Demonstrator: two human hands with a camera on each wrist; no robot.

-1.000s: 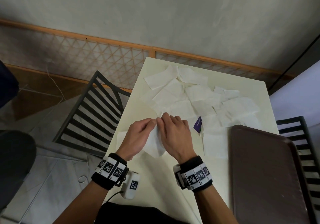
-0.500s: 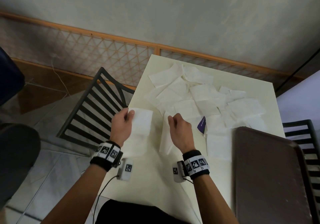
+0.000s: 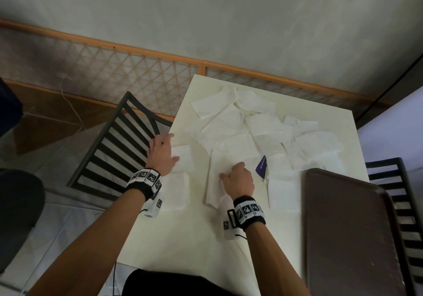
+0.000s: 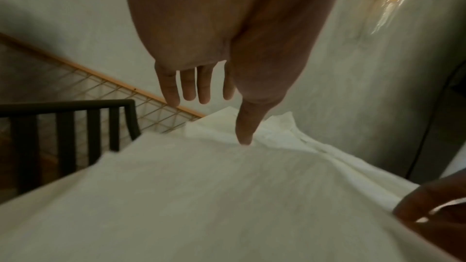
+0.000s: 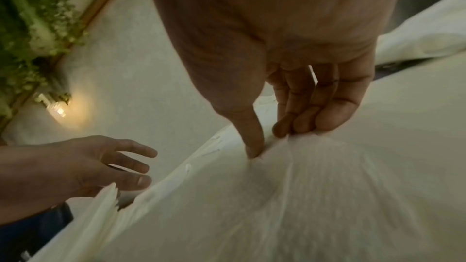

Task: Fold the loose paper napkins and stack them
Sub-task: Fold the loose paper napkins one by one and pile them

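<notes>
My left hand (image 3: pixel 163 152) lies flat with straight fingers on a folded white napkin (image 3: pixel 184 160) at the table's left edge; its thumb (image 4: pixel 243 138) touches the paper. Just nearer to me lies another folded napkin (image 3: pixel 176 191). My right hand (image 3: pixel 231 175) pinches the edge of a loose napkin (image 3: pixel 214 188) between thumb (image 5: pixel 253 146) and curled fingers (image 5: pixel 297 125). Several loose white napkins (image 3: pixel 251 128) overlap in a pile across the far half of the cream table (image 3: pixel 194 238).
A dark brown tray (image 3: pixel 350 227) covers the near right of the table. A small purple packet (image 3: pixel 262 166) lies among the napkins beside my right hand. Black slatted chairs stand at the left (image 3: pixel 119 149) and right (image 3: pixel 396 181). A lattice panel runs along the wall.
My hands separated. The left one carried the folded napkin to the table's left edge and now lies flat on it. The right one moved onto a loose napkin and pinches it.
</notes>
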